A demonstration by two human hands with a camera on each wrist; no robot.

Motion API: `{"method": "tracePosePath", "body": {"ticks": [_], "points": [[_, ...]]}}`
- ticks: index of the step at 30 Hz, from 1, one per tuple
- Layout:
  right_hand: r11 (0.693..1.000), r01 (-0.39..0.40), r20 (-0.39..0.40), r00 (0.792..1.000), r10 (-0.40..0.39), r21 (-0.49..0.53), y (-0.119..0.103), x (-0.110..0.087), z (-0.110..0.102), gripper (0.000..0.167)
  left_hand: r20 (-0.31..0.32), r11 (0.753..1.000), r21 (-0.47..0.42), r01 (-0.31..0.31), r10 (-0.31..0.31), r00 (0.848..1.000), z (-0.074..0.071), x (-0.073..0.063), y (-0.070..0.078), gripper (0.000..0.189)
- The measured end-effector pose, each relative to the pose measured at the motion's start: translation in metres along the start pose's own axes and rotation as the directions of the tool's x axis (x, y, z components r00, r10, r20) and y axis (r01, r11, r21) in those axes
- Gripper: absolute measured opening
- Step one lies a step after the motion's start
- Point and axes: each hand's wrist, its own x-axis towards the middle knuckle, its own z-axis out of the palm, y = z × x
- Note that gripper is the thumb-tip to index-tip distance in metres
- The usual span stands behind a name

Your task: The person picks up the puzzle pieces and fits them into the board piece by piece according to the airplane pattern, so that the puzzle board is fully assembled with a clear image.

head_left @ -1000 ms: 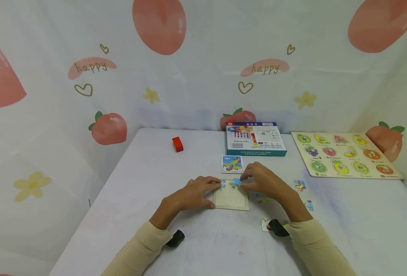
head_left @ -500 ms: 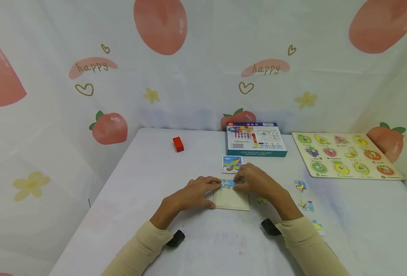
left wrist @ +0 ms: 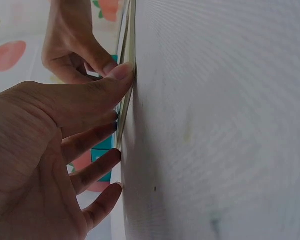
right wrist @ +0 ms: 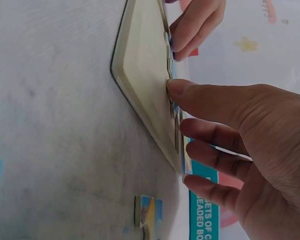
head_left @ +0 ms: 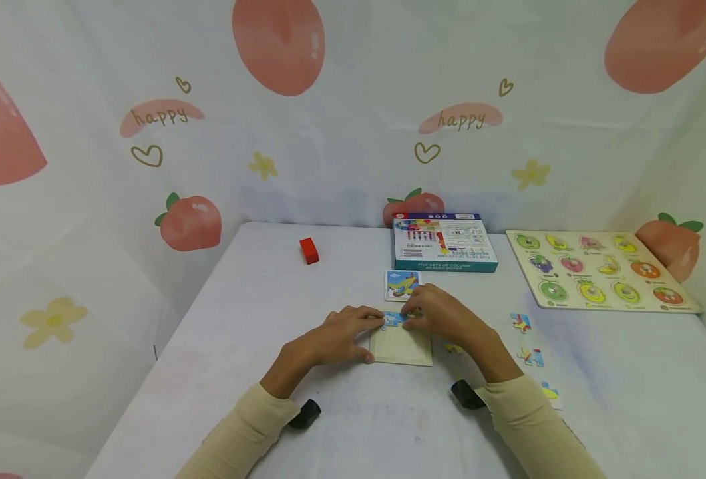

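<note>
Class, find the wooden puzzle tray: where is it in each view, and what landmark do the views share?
Head: tray below and right of centre, between left hand and right hand.
Left wrist: tray nearly edge-on, a thin strip down from the top edge, left of centre.
Right wrist: tray slanting down from the top edge, left of centre.
Shared landmark: teal-edged box, partly hidden in both wrist views.

Cream sleeves (head_left: 246,429) are worn with black wrist cameras (head_left: 305,414).
</note>
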Motion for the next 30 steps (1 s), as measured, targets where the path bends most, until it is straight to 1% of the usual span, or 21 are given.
{"method": "tracePosePath", "body": {"ticks": [9,15,21,26,30], "points": [[1.0,-0.027,0.01,1.0,0.027,0.013,-0.0023,0.002,-0.0012,0.02,-0.004,1.0,-0.01,-0.006,0.006,1.0,-0.0002,0.0012,-0.0004,0.071],[1.0,-0.015,-0.007,1.0,0.015,0.022,-0.001,0.0025,-0.0001,0.022,-0.001,0.999,-0.036,-0.021,0.021,1.0,-0.0004,0.0002,0.0018,0.069],[0.999,-0.016,-0.019,1.0,0.016,0.03,0.0004,0.0023,0.0009,0.023,0.042,0.997,-0.039,-0.059,0.061,0.997,0.0014,0.0013,0.0041,0.067],[0.999,-0.03,-0.019,0.999,0.031,0.037,0.0,0.0022,0.0006,0.024,0.077,0.997,-0.038,-0.059,0.062,0.995,0.0021,0.0013,0.005,0.068],[0.998,-0.047,-0.017,0.999,0.047,0.037,0.0002,0.002,0.001,0.025,0.087,0.998,-0.036,-0.051,0.054,0.995,0.0016,0.0006,0.0061,0.07]]}}
